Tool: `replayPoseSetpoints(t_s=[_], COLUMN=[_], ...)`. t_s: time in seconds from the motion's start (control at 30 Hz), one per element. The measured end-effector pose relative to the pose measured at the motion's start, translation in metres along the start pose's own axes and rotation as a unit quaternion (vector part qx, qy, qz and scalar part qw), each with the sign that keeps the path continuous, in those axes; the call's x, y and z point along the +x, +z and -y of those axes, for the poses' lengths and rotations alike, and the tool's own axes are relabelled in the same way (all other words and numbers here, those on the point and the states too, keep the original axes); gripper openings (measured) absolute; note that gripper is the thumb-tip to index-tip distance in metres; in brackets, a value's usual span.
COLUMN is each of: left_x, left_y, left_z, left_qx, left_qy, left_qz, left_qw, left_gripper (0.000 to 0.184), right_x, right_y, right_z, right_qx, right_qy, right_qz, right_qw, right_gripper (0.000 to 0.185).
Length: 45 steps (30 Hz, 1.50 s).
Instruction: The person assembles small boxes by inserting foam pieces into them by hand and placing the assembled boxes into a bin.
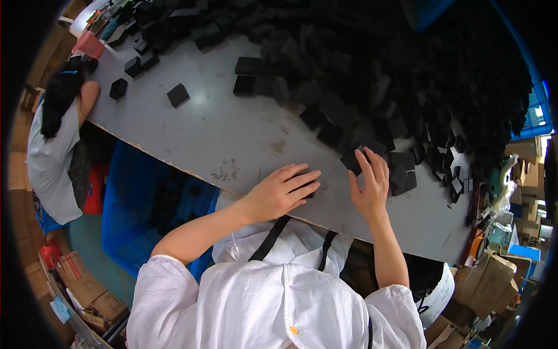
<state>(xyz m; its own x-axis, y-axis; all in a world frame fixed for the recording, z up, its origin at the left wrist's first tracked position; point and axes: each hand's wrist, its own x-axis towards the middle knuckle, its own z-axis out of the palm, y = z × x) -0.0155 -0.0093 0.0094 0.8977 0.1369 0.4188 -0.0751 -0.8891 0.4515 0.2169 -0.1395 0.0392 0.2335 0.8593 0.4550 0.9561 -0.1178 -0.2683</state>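
Near the front edge of the grey table [197, 131], my left hand [279, 193] lies palm down over a dark piece, which shows between and below its fingers. The fingers are slightly spread and cover most of that piece. To the right, my right hand [371, 183] touches a black block [350, 163] at the lower edge of a large heap of black blocks [372, 75]. Its thumb and fingers rest around the block's right side. More dark blocks [402, 174] lie just right of this hand.
Loose black blocks [178, 95] lie on the table's left part. A blue crate [125, 209] with dark contents stands below the table edge at left. Another person [55, 157] leans at the table's far left. Cardboard boxes [485, 285] stand at the right.
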Motion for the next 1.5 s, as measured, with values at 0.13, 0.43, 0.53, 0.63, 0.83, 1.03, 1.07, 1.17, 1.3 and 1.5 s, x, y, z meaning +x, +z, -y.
replayPoseSetpoints(t_s=[0.13,0.43,0.53,0.63,0.83,1.03,1.07,1.17,1.3,1.5], left_x=[0.000,-0.004,-0.005,-0.004,-0.002,-0.002,-0.002,-0.003,-0.003,-0.004], left_y=[-0.002,0.008,0.008,0.004,0.004,-0.004,-0.007,0.002,0.002,0.000], left_z=[-0.003,-0.004,-0.006,-0.007,-0.004,-0.013,-0.014,-0.009,-0.005,-0.002], left_qx=[0.025,-0.008,-0.018,0.026,0.066,0.020,-0.005,-0.052,-0.072,-0.072], left_qy=[0.008,-0.048,-0.054,-0.052,-0.019,-0.076,-0.109,-0.194,-0.193,-0.194], left_qz=[-0.002,-0.061,-0.069,-0.056,-0.027,-0.030,-0.071,-0.133,-0.123,-0.111], left_qw=[1.000,0.997,0.996,0.997,0.997,0.996,0.992,0.971,0.971,0.972], left_gripper=[0.048,0.063,0.065,0.067,0.063,0.070,0.076,0.088,0.091,0.093], right_x=[-0.001,0.006,0.004,0.006,0.009,0.006,0.003,-0.003,0.000,0.023], right_y=[-0.004,0.019,0.021,0.019,0.017,-0.004,-0.005,0.000,0.004,0.011], right_z=[0.027,0.082,0.083,0.079,0.073,0.025,0.021,0.018,0.024,0.043], right_qx=[0.056,0.146,0.157,0.261,0.189,0.093,0.105,0.047,0.036,0.258], right_qy=[-0.047,-0.035,-0.005,0.207,0.114,-0.022,-0.023,-0.046,-0.049,-0.103], right_qz=[0.117,0.049,0.079,0.103,0.076,0.129,0.150,0.135,0.128,0.132], right_qw=[0.990,0.987,0.984,0.937,0.972,0.987,0.983,0.989,0.990,0.952], right_gripper=[0.048,0.017,0.015,0.013,0.018,0.048,0.050,0.050,0.049,0.047])
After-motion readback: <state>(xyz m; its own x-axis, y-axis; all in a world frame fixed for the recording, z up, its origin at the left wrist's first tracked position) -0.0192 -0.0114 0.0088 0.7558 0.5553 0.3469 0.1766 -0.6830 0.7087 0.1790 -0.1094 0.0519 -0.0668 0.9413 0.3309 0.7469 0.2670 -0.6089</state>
